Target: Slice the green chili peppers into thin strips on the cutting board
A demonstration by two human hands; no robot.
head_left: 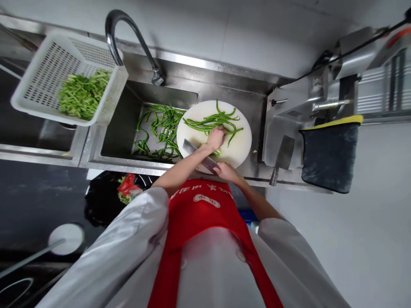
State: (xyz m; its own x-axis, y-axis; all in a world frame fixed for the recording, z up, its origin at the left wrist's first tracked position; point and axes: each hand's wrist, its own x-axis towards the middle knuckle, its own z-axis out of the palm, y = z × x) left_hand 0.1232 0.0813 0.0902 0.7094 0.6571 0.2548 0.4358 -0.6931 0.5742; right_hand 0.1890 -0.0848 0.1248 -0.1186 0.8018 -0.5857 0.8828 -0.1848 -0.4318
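Note:
My right hand (227, 172) is closed round the handle end of a cleaver (209, 163), whose blade slants up and left over the near edge of a round white cutting board (237, 152). On the board, my left hand (216, 137) curls down over a bunch of long thin green pods (205, 124), fingers closed on them. My left forearm crosses above the blade and covers part of it. Short pale-green pieces (218, 152) lie between the left hand and the cleaver.
More green pods (165, 128) fill the sink basin (120, 124) at left. A white basket (48, 81) holds cut green pieces, beside a curved faucet (131, 28). Right of the board lie another cleaver (285, 153) and a dark cloth (330, 154). Below left is a black bag (99, 196).

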